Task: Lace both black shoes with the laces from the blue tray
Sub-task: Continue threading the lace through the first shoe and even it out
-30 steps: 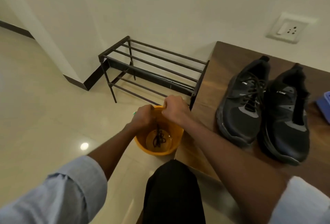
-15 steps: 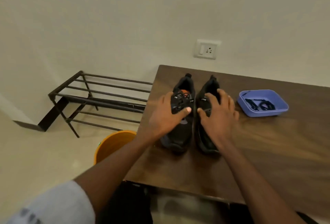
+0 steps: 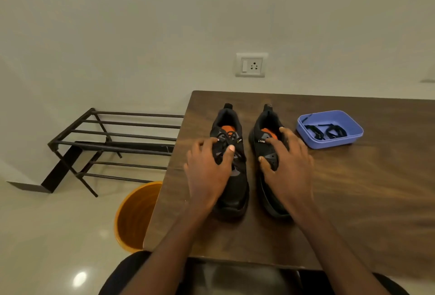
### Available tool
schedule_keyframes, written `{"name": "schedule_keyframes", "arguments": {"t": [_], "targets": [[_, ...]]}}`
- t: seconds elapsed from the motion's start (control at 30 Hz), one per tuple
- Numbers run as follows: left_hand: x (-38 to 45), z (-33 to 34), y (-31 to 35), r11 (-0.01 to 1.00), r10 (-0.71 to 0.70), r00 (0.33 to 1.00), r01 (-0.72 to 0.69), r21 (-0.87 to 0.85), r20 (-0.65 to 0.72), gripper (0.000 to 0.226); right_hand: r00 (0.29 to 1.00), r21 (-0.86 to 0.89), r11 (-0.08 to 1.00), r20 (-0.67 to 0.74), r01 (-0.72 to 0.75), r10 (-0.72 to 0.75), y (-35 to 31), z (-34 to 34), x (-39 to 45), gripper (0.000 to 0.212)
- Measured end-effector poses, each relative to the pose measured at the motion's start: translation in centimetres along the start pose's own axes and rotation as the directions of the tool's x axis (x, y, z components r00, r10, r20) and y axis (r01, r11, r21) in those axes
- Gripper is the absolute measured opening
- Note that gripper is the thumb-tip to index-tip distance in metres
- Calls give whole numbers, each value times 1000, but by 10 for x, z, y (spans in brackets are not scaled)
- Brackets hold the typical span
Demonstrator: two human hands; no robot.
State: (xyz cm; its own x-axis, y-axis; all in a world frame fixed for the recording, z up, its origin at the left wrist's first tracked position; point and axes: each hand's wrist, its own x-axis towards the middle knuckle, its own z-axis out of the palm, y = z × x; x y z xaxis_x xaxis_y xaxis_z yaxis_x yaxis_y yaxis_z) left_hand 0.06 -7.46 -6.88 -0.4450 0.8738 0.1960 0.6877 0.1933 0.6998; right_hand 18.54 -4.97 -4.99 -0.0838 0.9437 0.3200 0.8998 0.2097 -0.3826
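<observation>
While I look down from the head camera, the far left of my view holds a black metal shoe rack [image 3: 113,144] standing on the pale floor against the wall, and nearer to me an orange bucket [image 3: 135,216] sits on the floor just beside the left edge of the wooden table [image 3: 353,200]. On the table my left hand [image 3: 208,172] lies over the left shoe [image 3: 231,160], fingers curled around its upper with the thumb pressed onto the black lacing that already crosses its front. Just beside it, a narrow strip of table showing between them, stands the right shoe [image 3: 268,144], heel away from me like its partner, with an orange insole visible inside; I can see no lace on the part of its front that shows. My right hand [image 3: 288,167] grips this shoe from above, thumb on its inner side and fingers wrapped over the tongue and the outer side. To the right of the shoes, near but not touching them, the blue tray [image 3: 306,125] rests on the table with coiled black laces [image 3: 326,131] lying inside it. On the wall above the table is a white socket plate [image 3: 250,65].
</observation>
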Motion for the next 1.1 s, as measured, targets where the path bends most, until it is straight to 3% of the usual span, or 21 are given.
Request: {"name": "schedule_keyframes", "arguments": {"t": [0.07, 0.13, 0.2, 0.27, 0.37, 0.47, 0.53, 0.6, 0.63, 0.73, 0.8, 0.93, 1.0, 1.1], "targets": [[12, -1, -4, 994, 45, 992, -56, -94, -115, 38, 983, 137, 988, -177, 78, -53, -14, 0, 5, 35], [31, -4, -11, 970, 134, 982, -157, -184, -133, 24, 992, 265, 963, -120, 57, -26, -34, 4, 18, 16], [51, -8, -20, 943, 203, 974, -223, -248, -101, 19, 998, 372, 927, 47, -48, 33, -53, 11, 31, 19], [65, -6, -29, 919, 256, 965, -263, -295, -60, 27, 990, 439, 891, 128, -115, 64, -60, 24, 38, 32], [72, 3, -30, 885, 347, 938, -333, -326, -16, 39, 991, 565, 815, 103, -131, 88, -64, 30, 45, 31], [70, 7, -24, 847, 484, 873, -447, -287, 66, 42, 994, 739, 667, 46, -98, 95, -63, 18, 52, 29], [69, 6, -18, 822, 525, 850, -494, -283, 38, 38, 999, 829, 558, 44, -37, 1, -64, 7, 53, 28], [66, 4, -13, 821, 469, 883, -447, -356, -27, 33, 994, 901, 434, 52, -4, -100, -67, 0, 48, 24], [65, 3, -12, 824, 402, 914, -386, -415, -52, 33, 995, 896, 445, 39, 8, -96, -67, 1, 45, 22], [62, -4, -10, 795, 183, 980, -193, -575, -75, 22, 999, 687, 726, 4, -30, 37, -59, 21, 38, 24], [62, -5, -12, 785, 119, 990, -139, -604, -73, 15, 998, 542, 839, 51, -52, 29, -55, 34, 36, 26], [62, -4, -12, 777, 67, 996, -90, -623, -61, 19, 999, 426, 905, 30, 12, -27, -56, 42, 39, 18], [64, -4, -13, 737, 39, 998, -68, -672, -59, 20, 998, 396, 918, 59, -22, -1, -55, 42, 40, 11], [65, -4, -14, 676, 7, 1000, -14, -737, -13, 22, 993, 376, 924, 116, -69, 27, -52, 42, 42, 17]]}}
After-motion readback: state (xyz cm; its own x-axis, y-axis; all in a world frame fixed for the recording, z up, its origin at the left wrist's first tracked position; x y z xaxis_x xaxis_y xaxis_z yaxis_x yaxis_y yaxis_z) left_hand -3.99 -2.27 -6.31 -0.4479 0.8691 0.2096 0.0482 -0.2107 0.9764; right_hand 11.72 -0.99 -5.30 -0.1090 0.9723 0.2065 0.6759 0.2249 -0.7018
